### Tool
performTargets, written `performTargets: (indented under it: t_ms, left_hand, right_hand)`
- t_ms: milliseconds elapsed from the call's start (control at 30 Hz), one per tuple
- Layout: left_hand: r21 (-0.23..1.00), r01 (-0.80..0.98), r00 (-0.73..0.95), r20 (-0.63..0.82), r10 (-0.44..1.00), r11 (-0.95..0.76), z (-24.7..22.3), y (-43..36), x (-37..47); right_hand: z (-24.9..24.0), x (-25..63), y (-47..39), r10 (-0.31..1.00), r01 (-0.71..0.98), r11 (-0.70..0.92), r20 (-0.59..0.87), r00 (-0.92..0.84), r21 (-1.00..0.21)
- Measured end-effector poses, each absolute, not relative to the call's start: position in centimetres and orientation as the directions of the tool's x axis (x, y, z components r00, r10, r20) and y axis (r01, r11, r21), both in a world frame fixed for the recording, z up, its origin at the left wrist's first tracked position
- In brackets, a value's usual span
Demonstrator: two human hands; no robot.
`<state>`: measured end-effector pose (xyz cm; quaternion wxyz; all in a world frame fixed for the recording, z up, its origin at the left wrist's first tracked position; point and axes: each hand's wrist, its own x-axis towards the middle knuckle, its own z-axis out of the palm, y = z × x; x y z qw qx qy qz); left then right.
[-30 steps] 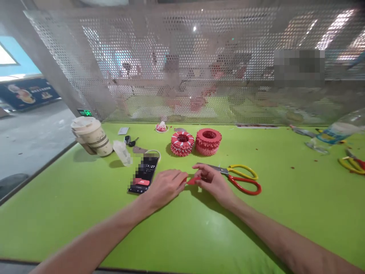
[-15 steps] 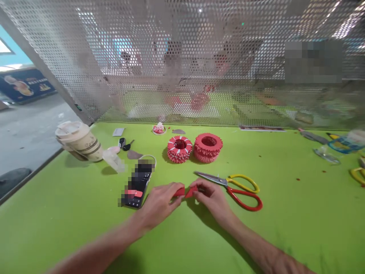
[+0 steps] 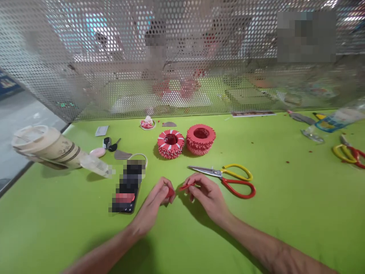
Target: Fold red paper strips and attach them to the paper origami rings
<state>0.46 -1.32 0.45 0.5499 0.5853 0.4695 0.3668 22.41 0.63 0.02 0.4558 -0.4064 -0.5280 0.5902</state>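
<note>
Red paper bits, mostly hidden, sit pinched in left hand (image 3: 155,199) and right hand (image 3: 203,194).

Count of items on bench (image 3: 285,213):

- Hands: 2, left hand (image 3: 154,201) and right hand (image 3: 207,196).
- Small red paper pieces in the hands: 2, one (image 3: 170,191) at the left fingertips, one (image 3: 186,186) at the right.
- Red folded-paper rings: 2, one with white stripes (image 3: 170,143), one plain red (image 3: 200,138), touching side by side toward the far edge.
- Scissors: 2 pairs with yellow and red handles, one (image 3: 228,179) just beside the right hand, one (image 3: 349,154) at the right edge.
- Phone (image 3: 127,186): 1.
- Paper cups (image 3: 47,148): a tilted nested stack near the left edge, number not legible.
- Plastic bottle (image 3: 339,118): 1, far right corner.
- Key bunch (image 3: 110,144): 1.
</note>
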Motion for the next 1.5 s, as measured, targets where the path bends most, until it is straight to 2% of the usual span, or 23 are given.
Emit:
performTargets:
  t_ms: [67,133,333,533,867,1500]
  left_hand:
    - [0.982,0.005,0.291,-0.181,0.94,0.187,0.2,-1.3,0.4]
    - [0.964,-0.081,0.314,-0.215,0.925,0.252,-0.2,-1.3,0.3]
    - [0.955,-0.129,0.367,-0.203,0.908,0.266,-1.0,-1.2,0.2]
    - [0.96,-0.139,0.384,-0.176,0.906,0.245,-0.8,-1.0,0.2]
    - [0.965,-0.141,0.42,-0.143,0.896,0.22,-1.0,-1.0,0.1]
    - [0.985,-0.018,0.413,-0.15,0.898,0.173,-0.2,-1.0,0.2]
  right_hand:
    - [-0.1,22.3,0.2,0.969,-0.092,0.027,0.049,-0.244,-0.995]
    - [-0.2,22.2,-0.1,0.969,-0.051,0.106,0.114,-0.219,-0.993]
    - [-0.1,22.0,-0.2,0.928,0.096,0.314,0.284,-0.242,-0.944]
    - [0.1,21.9,0.2,0.871,0.114,0.439,0.392,-0.297,-0.891]
    - [0.5,21.7,-0.4,0.844,0.119,0.516,0.479,-0.241,-0.848]
    - [0.1,21.7,-0.4,0.815,0.137,0.558,0.509,-0.277,-0.819]
